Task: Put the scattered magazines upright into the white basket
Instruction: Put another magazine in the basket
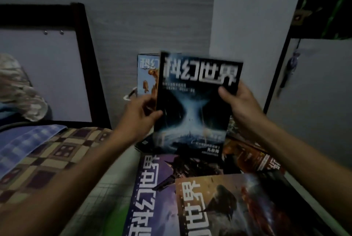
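I hold a black magazine [194,106] with a blue light burst on its cover upright in both hands. My left hand [142,115] grips its left edge and my right hand [242,102] grips its right edge. Just behind it a light-blue magazine [147,75] stands upright. The white basket [131,94] shows only as a bit of rim at the left, mostly hidden by the magazines and my left hand. In front, a purple magazine [152,188], a brown-orange magazine [219,207] and a reddish magazine [251,155] lie flat and overlapping.
A bed with a checkered blanket [47,159] and a blue checked cloth [24,144] lies to the left. A dark-framed white board [47,64] leans behind it. A grey wall [152,16] is behind, and a white panel with hanging keys [289,68] stands right.
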Demonstrator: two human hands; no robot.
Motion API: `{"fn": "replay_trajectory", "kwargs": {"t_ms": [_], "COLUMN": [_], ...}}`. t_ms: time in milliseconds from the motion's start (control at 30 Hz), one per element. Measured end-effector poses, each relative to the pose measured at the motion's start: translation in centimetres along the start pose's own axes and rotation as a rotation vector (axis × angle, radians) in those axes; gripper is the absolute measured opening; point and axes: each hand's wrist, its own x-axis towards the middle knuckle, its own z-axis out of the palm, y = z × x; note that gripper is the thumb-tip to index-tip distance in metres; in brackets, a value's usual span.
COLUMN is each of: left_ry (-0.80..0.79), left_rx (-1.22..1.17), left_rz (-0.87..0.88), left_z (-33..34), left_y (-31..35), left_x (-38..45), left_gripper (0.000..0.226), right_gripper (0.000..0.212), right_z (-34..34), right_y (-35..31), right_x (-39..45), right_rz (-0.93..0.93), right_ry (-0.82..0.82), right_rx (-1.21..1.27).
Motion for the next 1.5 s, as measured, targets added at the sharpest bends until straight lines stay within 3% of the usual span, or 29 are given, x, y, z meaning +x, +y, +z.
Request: {"fn": "replay_trajectory", "kwargs": {"t_ms": [167, 333, 500, 700, 800, 967, 1100, 1267, 1367, 1433, 1500], "left_ry": [0.133, 0.326, 0.437, 0.427, 0.415, 0.430, 0.384, 0.371, 0.305, 0.240, 0.129], "left_rx": [-0.035, -0.124, -0.133, -0.064, -0.020, -0.098, 0.098, 0.276, 0.375, 0.376, 0.473], "left_rz": [0.043, -0.002, 0.013, -0.043, -0.111, -0.235, -0.264, -0.332, -0.323, -0.262, -0.183], "left_z": [2.0, 2.2, -0.5, -3.9, -2.7, 0.6, 1.8, 2.0, 2.3, 2.8, 3.6], "left_y": [-3.4, -3.3, -3.5, -7.1, -10.1, -15.2, -18.0, -19.6, -19.6, -19.4, -19.2], "left_x": [-1.9, 1.6, 7.2, 15.3, 17.2, 18.1, 17.4, 17.3, 17.2, 16.2, 14.4], "left_gripper": [0.027, 0.032, 0.028, 0.033, 0.031, 0.030, 0.028, 0.019, 0.023, 0.037, 0.055], "right_gripper": [0.036, 0.011, 0.012, 0.023, 0.011, 0.013, 0.011, 0.028, 0.019, 0.008, 0.017], "right_z": [-1.8, -0.5, 4.0, 9.0, 10.6, 12.0, 12.4, 12.2, 12.4, 12.8, 12.8], "right_y": [3.6, 1.9, 0.5, 3.3, 6.2, 11.9, 15.0, 16.3, 16.3, 16.4, 16.0], "right_x": [-1.1, 2.3, 7.5, 14.4, 17.1, 19.0, 19.4, 19.6, 19.2, 17.7, 16.4], "right_rz": [0.041, -0.022, -0.098, -0.082, -0.024, 0.055, 0.100, 0.090, 0.070, 0.037, 0.005], "right_ry": [-0.154, 0.002, 0.153, 0.162, 0.196, 0.245, 0.277, 0.265, 0.170, -0.030, -0.216], "right_rx": [-0.287, -0.263, -0.141, -0.145, -0.202, -0.314, -0.460, -0.692, -0.755, -0.816, -0.888]}}
